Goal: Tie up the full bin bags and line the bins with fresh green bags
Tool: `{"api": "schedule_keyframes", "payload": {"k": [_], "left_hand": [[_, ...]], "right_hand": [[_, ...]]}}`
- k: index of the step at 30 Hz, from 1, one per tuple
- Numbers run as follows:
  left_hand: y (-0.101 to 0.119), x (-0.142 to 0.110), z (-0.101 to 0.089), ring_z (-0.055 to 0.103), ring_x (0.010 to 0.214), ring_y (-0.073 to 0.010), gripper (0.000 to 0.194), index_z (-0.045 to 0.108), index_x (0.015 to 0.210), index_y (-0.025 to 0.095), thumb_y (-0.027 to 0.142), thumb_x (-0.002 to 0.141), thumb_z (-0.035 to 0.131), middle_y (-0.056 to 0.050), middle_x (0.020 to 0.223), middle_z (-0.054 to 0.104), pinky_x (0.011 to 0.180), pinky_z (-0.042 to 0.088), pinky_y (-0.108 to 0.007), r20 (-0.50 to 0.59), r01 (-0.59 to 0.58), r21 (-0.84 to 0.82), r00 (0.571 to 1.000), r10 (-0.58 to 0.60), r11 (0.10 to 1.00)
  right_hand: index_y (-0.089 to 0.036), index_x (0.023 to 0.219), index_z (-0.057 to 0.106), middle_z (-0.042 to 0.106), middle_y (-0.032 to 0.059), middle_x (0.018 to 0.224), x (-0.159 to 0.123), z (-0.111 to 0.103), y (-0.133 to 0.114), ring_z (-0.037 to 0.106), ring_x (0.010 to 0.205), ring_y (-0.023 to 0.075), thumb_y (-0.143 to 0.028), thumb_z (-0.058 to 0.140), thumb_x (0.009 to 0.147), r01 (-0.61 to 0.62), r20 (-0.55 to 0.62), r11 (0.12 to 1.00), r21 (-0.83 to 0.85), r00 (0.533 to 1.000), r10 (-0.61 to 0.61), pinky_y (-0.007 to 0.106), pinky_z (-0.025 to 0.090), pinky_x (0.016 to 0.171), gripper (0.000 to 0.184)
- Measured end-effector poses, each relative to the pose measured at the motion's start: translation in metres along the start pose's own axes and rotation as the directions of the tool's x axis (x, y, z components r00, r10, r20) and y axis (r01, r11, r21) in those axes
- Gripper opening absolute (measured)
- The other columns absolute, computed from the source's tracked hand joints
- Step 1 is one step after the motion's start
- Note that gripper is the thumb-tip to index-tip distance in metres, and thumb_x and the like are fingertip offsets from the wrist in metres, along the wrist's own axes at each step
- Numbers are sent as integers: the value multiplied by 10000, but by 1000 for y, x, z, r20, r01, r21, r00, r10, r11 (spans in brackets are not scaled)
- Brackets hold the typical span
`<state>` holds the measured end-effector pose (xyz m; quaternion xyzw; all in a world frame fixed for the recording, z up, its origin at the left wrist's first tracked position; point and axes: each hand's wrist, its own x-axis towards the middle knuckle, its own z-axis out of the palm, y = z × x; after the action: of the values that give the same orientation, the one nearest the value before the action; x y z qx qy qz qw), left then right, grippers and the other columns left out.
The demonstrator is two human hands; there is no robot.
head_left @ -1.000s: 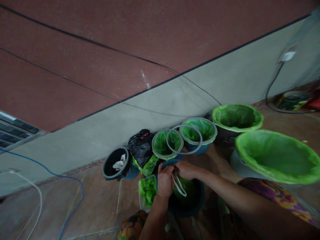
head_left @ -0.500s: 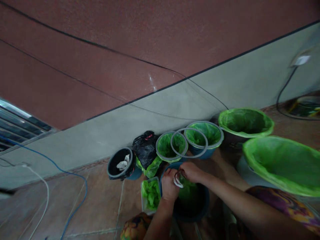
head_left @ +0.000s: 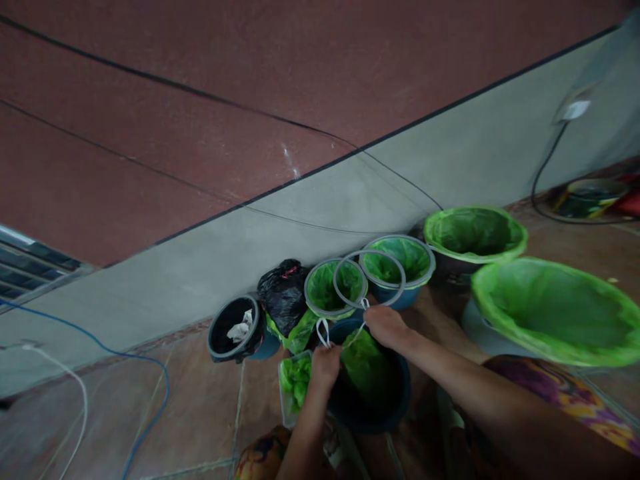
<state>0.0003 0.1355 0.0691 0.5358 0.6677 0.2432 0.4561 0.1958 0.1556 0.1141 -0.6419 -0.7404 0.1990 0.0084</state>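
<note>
My left hand (head_left: 326,365) is closed on a white drawstring (head_left: 323,331), one loop sticking up above the fingers. My right hand (head_left: 385,325) pinches another part of the string, with a small loop above it. A thin stretch of string runs between the two hands. Just below them a green plastic bag (head_left: 367,367) lies inside a dark blue bin (head_left: 406,387), its top edge near the string. To the left of the bin, partly behind my left forearm, is a clear tub (head_left: 289,413) with folded green bags (head_left: 295,381).
Green-lined bins (head_left: 335,287) stand along the wall, with a loose grey ring (head_left: 400,293) across two rims. Further left are a black tied bag (head_left: 284,297) and a bin (head_left: 220,350) holding white paper. Large green-lined bins (head_left: 560,307) stand right. A blue cable (head_left: 163,393) crosses the floor.
My hands have moved apart from close together, and the white string now stretches between them with loops standing up. The view has shifted slightly.
</note>
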Motion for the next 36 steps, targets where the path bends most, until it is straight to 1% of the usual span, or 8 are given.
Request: {"api": "schedule_keyframes", "payload": {"k": [6, 9, 16, 20, 23, 26, 31, 36], "left_hand": [[20, -3, 7, 509, 502, -84, 429, 477, 586, 188, 554, 643, 692, -23, 714, 667, 555, 414, -260, 45, 96, -511, 995, -86, 854], [25, -6, 12, 515, 517, -84, 459, 532, 654, 174, 588, 624, 727, -16, 711, 658, 570, 419, -265, 87, 128, -610, 992, -95, 782], [20, -3, 13, 526, 639, -101, 213, 677, 768, 147, 194, 564, 715, 24, 676, 609, 631, 394, -233, 85, -70, -426, 989, 117, 902], [21, -3, 15, 481, 601, -102, 90, 654, 710, 158, 244, 702, 628, 30, 626, 575, 604, 366, -239, 113, -183, -243, 970, 215, 953], [21, -3, 16, 469, 582, -109, 198, 618, 696, 175, 324, 807, 549, 27, 609, 547, 589, 362, -248, 131, -213, -185, 962, 239, 959], [17, -2, 17, 498, 612, -122, 189, 618, 789, 186, 336, 844, 517, 19, 661, 561, 614, 392, -255, 135, -234, -195, 956, 262, 953], [11, 0, 17, 541, 680, -134, 164, 617, 906, 197, 271, 864, 476, -4, 766, 606, 664, 434, -264, 149, -305, -174, 932, 331, 936], [5, 2, 20, 559, 601, -141, 123, 574, 861, 207, 313, 846, 515, 2, 700, 609, 601, 439, -275, 117, -219, -168, 964, 240, 961]], "right_hand": [[-149, 868, 739, 750, 139, 908, -2, 1, -13, 700, 904, 240, -147, 433, 889, 146, -73, 984, 104, 988, -139, 300, 471, 785, 307], [-157, 895, 736, 752, 121, 929, 0, 4, -15, 694, 927, 228, -167, 438, 892, 205, -118, 967, 150, 975, -189, 294, 459, 811, 298], [-164, 920, 740, 742, 99, 941, 0, 5, -17, 673, 946, 216, -146, 453, 865, 346, -168, 907, 240, 935, -312, 308, 454, 861, 292], [-163, 1068, 717, 727, 112, 1073, 0, 8, -20, 658, 1025, 219, -157, 488, 854, 373, -201, 863, 340, 926, -320, 327, 458, 925, 314], [-115, 1423, 472, 609, 171, 1345, 1, 12, -19, 590, 1211, 231, -93, 523, 789, 274, -205, 857, 436, 958, -202, 346, 422, 1029, 637], [-70, 1521, 285, 589, 216, 1359, 1, 15, -18, 583, 1230, 256, -60, 513, 765, 191, -68, 869, 456, 981, -180, 372, 421, 1029, 790], [-116, 1171, 654, 725, 156, 1097, 1, 19, -14, 666, 1039, 247, -88, 496, 793, 270, 33, 883, 384, 952, -305, 319, 470, 873, 410], [-144, 885, 733, 749, 129, 948, 4, 16, -11, 676, 960, 242, -128, 455, 837, 257, -63, 937, 235, 966, -249, 307, 457, 819, 282]]}}
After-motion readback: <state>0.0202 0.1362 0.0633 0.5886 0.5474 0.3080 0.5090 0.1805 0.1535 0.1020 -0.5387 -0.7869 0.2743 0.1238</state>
